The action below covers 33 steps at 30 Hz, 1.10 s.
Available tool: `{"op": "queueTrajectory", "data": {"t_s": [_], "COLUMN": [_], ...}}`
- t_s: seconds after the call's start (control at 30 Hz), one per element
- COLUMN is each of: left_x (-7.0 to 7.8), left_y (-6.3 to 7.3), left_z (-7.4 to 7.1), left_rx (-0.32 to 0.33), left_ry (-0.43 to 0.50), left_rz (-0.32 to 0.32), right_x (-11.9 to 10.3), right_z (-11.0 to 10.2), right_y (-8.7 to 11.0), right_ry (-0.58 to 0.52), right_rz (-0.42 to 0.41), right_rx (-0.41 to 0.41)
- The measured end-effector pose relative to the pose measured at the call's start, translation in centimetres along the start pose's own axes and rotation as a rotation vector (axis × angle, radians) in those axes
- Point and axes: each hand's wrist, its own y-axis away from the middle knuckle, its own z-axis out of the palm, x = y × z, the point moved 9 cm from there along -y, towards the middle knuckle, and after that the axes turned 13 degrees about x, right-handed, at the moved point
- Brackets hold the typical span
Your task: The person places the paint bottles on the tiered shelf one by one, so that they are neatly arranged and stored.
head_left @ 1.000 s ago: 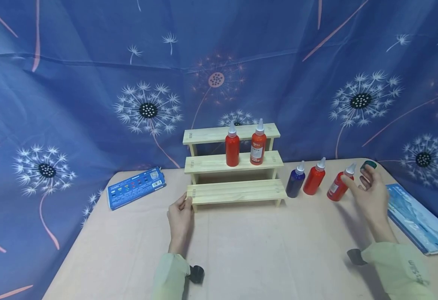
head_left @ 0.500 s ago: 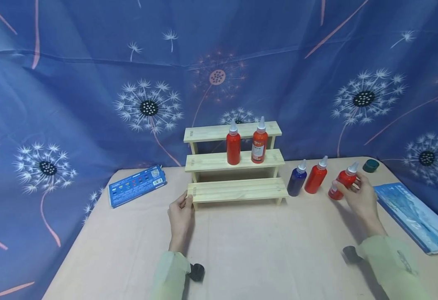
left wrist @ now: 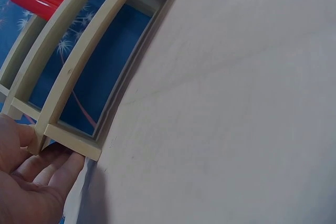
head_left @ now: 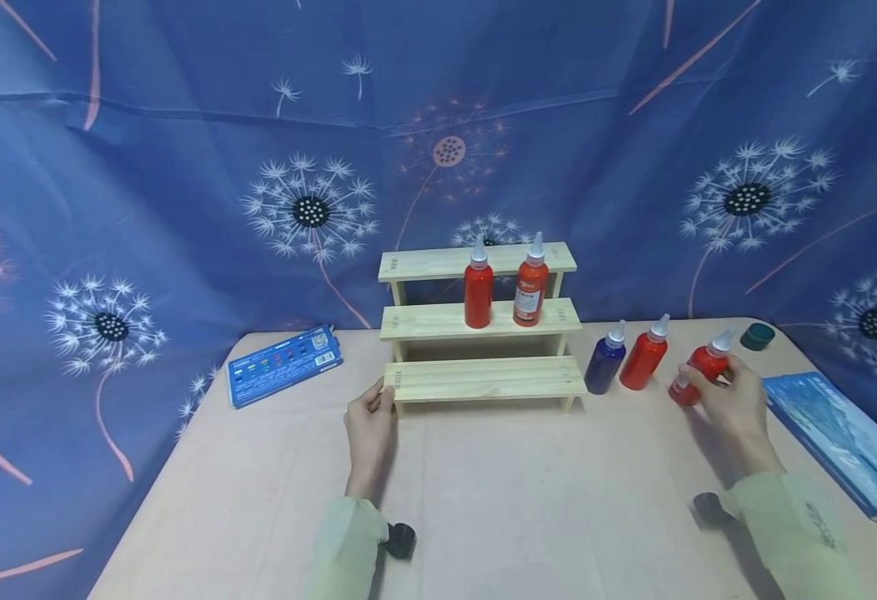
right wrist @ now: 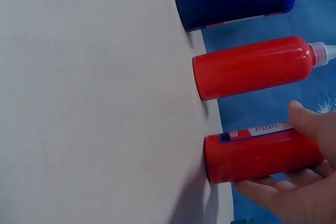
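My right hand [head_left: 734,404] grips a red squeeze bottle [right wrist: 257,156] with a pale pointed nozzle, thumb on one side and fingers on the other. Whether its base touches the table I cannot tell. To its left stand another red bottle [head_left: 643,362] and a dark blue bottle [head_left: 605,365]. My left hand [head_left: 369,427] holds the left end of the lowest step of a three-tier wooden stand [head_left: 483,379]; in the left wrist view the thumb lies by the step and the fingers by its leg [left wrist: 73,141]. Two red bottles [head_left: 478,293] [head_left: 530,292] stand upright on the middle step.
A blue flat box [head_left: 284,365] lies at the table's back left. On the right are a pad with a blue landscape cover [head_left: 844,442] and a small dark green round container [head_left: 757,336]. A blue dandelion-print cloth [head_left: 596,167] hangs behind the table [head_left: 498,492].
My right hand has moved left from beside the red bottle and closed its fingers round it. The left hand has stayed at the stand. The head view has shifted slightly.
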Motion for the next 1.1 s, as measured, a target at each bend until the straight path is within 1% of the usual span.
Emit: {"op": "queueTrajectory", "data": {"t_s": [0.13,0.23,0.47,0.53,0.67,0.73,0.8,0.97,1.03,1.1], "left_x": [0.1,0.1,-0.1,-0.1,0.0,0.0,0.0,0.1,0.1,0.1], "left_y": [0.1,0.2,0.1,0.1,0.1,0.1,0.1,0.1,0.1,0.1], "left_z": [0.2,0.3,0.3,0.2,0.0,0.0,0.0,0.0,0.0,0.0], "left_rx": [-0.003,-0.007,-0.003,0.001,0.014,0.018,0.018,0.017,0.017,0.015], "left_ry": [-0.003,-0.003,-0.005,-0.003,0.002,0.002,0.001,0.003,0.005,0.010], "left_rz": [0.001,-0.011,-0.022,-0.019,-0.013,-0.010,-0.008,0.002,0.000,-0.001], "right_x": [0.0,-0.6,-2.9,-3.6,-5.0,-6.0,-7.2,-10.3,-11.2,-12.0], "right_z": [-0.5,-1.1,-2.3,-2.5,-2.5,-2.5,-2.3,-1.5,-1.0,-0.5], "right_y": [0.4,0.9,2.3,2.8,4.0,4.8,5.8,8.3,9.1,9.9], "right_ry": [0.009,0.023,0.060,0.071,0.062,0.055,0.049,0.028,0.014,-0.005], "right_rz": [0.015,-0.003,-0.095,-0.111,-0.114,-0.135,-0.182,-0.343,-0.379,-0.395], "right_rx": [-0.003,-0.007,-0.025,-0.020,-0.025,-0.032,-0.038,-0.053,-0.065,-0.079]}}
